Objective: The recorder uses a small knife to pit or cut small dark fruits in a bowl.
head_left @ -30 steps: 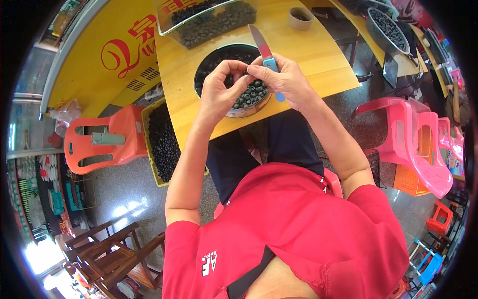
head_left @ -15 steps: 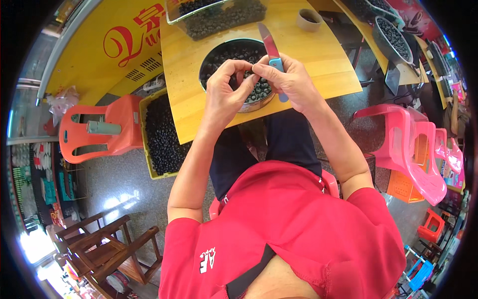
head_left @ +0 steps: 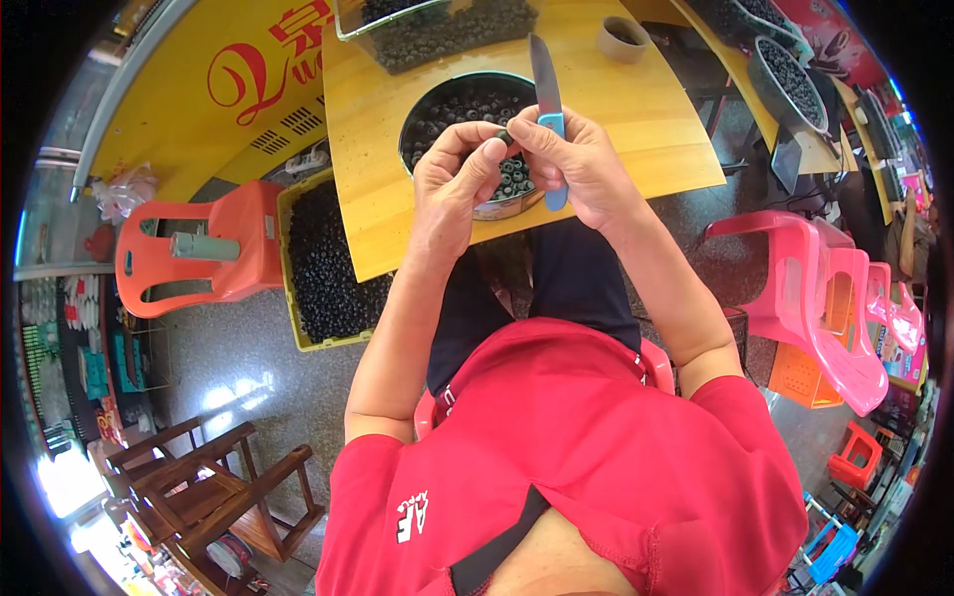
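Your left hand (head_left: 452, 184) pinches a small, dark, roundish piece (head_left: 506, 137) between thumb and fingers, right thumb just beside it; your right hand (head_left: 581, 164) grips a blue-handled knife (head_left: 545, 74), smooth metal blade toward twelve o'clock. Beneath sits a round pan (head_left: 505, 209) of glossy dark pieces on a yellow wooden table (head_left: 636, 119); clear plastic box (head_left: 427, 45) at eleven, yellow crate (head_left: 287, 260) at eight

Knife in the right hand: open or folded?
Open: the blade extends beyond the blue handle in the right hand.
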The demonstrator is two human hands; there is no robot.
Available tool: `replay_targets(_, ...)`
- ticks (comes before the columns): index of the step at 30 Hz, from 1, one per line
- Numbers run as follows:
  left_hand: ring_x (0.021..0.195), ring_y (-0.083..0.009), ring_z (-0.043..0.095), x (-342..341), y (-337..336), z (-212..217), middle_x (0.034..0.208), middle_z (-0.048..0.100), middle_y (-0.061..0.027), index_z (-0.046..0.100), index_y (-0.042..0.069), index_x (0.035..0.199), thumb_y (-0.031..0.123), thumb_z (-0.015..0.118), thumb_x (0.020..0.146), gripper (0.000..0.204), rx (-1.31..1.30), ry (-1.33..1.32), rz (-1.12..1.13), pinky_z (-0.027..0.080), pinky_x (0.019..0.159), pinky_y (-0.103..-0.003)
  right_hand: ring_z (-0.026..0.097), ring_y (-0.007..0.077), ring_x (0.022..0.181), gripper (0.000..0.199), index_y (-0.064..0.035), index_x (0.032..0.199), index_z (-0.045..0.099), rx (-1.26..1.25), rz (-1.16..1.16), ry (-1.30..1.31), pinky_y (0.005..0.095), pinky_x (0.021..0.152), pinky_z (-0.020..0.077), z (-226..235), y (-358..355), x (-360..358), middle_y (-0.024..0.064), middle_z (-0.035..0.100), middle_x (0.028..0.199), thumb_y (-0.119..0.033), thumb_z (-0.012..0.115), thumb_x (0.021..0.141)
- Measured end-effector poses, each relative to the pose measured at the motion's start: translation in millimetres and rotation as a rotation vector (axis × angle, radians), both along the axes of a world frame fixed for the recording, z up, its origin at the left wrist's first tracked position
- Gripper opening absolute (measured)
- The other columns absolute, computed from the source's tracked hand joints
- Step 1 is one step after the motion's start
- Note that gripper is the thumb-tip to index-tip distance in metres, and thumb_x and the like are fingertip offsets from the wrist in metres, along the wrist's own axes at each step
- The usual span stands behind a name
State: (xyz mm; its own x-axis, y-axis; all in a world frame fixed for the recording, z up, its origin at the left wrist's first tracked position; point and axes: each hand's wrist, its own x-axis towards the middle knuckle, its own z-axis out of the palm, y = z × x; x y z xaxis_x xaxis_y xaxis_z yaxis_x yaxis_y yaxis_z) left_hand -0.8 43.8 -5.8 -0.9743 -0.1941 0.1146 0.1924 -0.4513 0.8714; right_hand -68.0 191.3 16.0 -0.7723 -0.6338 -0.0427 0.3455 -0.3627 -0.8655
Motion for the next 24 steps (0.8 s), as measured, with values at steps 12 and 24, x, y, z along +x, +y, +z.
replay_targets(12, 0.057, -0.0018, 0.041, -0.9, -1.2, -0.1, 0.073, 0.053, 0.0044, 0.059, 0.004, 0.099, 0.015, 0.064, 0.092, 0.014, -0.009, 0.023, 0.036, 0.03, 0.049, -0.016, 0.062, 0.0259, 0.068, 0.011, -0.0009, 0.093, 0.063, 0.567, -0.392, 1.275, 0.0315, 0.057, 0.0471, -4.0, 5.9, 2.8, 0.0124, 0.063, 0.085, -0.009, 0.066, 0.086)
replay_targets(24, 0.056, -0.0041, 0.041, 9.8, 2.3, 6.4, 0.072, 0.053, 0.0033, 0.059, 0.003, 0.1, 0.013, 0.064, 0.092, 0.013, 0.091, 0.062, -0.006, 0.03, 0.049, -0.017, 0.063, 0.03, 0.073, 0.01, -0.0027, 0.093, 0.063, 0.784, -0.455, 1.365, 0.0354, 0.061, 0.0503, -21.5, 5.3, -10.2, 0.0108, 0.063, 0.085, -0.007, 0.065, 0.084)
